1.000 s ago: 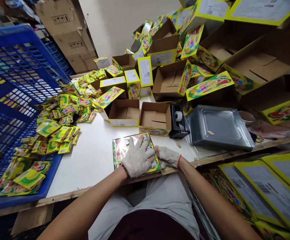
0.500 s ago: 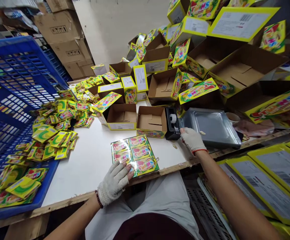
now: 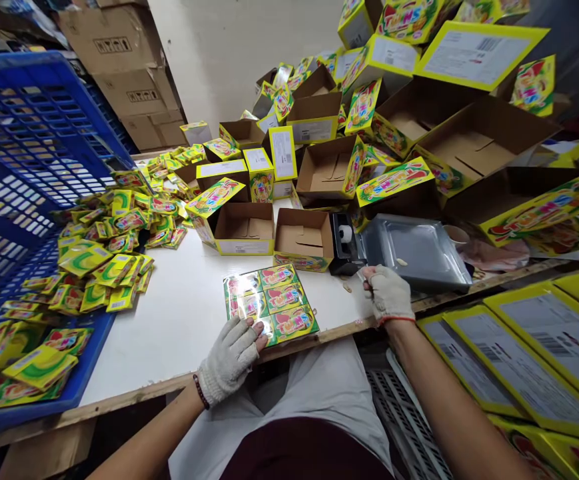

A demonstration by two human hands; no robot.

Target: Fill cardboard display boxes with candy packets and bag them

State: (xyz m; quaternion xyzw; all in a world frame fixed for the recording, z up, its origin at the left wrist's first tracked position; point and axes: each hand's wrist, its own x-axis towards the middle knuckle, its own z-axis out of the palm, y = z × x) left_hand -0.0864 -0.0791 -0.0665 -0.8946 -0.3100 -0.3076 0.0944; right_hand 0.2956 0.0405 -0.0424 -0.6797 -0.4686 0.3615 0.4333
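My left hand, in a white fingerless-tip knit glove, lies with outstretched fingers on the near left corner of a flat, shiny clear-wrapped pack of small TWINS boxes. The pack rests at the table's front edge. My right hand, gloved alike, is closed just in front of the black tape dispenser. Between its thumb and fingertips is a small, see-through piece of clear tape, partly hidden. The white tape roll sits in the dispenser.
Open yellow-printed cartons crowd the back of the white table. A grey metal tray stands right of the dispenser. A blue crate spills small yellow packets at left. Packed cartons sit at lower right.
My right hand has drawn back from the tape dispenser, slightly towards me and to the right. My left hand stays on the wrapped pack.
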